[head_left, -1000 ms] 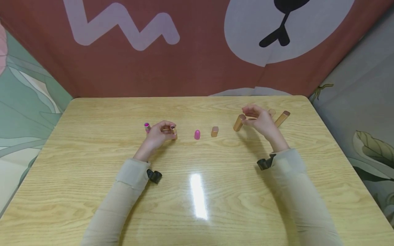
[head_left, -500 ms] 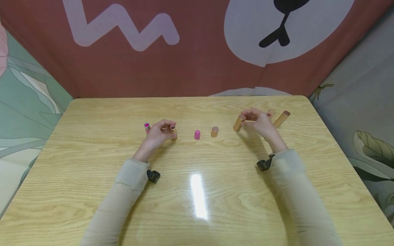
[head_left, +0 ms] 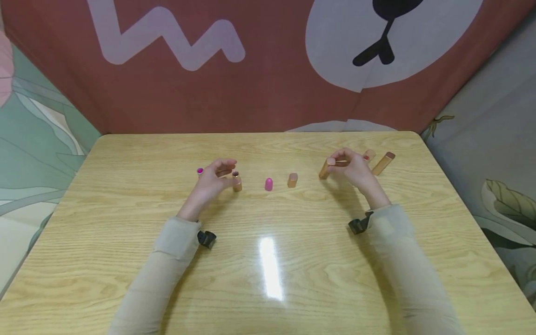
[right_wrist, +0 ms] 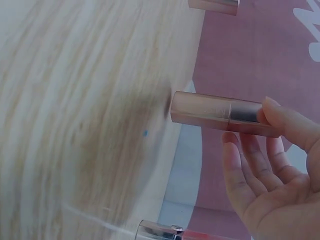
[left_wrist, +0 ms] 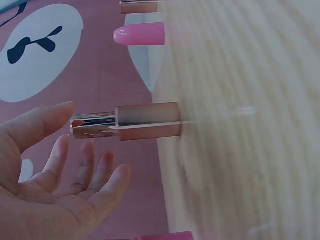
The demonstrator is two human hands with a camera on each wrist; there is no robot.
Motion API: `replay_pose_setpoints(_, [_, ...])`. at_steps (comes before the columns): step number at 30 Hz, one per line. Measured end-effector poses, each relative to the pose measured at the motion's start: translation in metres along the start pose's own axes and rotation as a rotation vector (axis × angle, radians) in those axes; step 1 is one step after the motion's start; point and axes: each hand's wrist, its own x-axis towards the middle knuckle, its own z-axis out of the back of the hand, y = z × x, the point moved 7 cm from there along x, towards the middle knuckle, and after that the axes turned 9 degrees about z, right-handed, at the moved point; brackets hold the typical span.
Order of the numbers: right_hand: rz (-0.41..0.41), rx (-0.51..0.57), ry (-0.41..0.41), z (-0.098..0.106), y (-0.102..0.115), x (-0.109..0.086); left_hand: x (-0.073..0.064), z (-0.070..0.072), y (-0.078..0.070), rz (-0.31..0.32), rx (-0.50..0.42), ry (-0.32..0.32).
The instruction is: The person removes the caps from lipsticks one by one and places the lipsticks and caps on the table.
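Observation:
My left hand (head_left: 209,181) has loosely spread fingers beside an uncapped gold lipstick tube (head_left: 237,182), which stands upright. In the left wrist view, thumb and fingers of the left hand (left_wrist: 55,195) are clear of the tube (left_wrist: 149,121). On the right, my right hand (head_left: 353,168) pinches the top end of a closed gold lipstick (head_left: 324,170). The right wrist view has this lipstick (right_wrist: 202,111) upright, its base at or just above the table. A pink bullet-shaped piece (head_left: 269,184) and a gold cap (head_left: 292,180) stand between the hands.
Partly behind the left hand stands a pink-topped tube (head_left: 200,171). Beyond the right hand are another gold lipstick (head_left: 383,164) and a clear tube with red inside (right_wrist: 165,231). The wooden table (head_left: 268,223) ends at a red printed cloth (head_left: 268,93).
My left fingers have let go of the gold tube and drawn slightly left and up. My right hand has come down onto the gold lipstick and taken hold of its top.

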Motion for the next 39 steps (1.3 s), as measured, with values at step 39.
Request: replay_pose_setpoints(39, [0.060, 0.425, -0.105, -0.042, 0.055, -0.005, -0.031, -0.039, -0.045, -0.219, -0.081, -0.043])
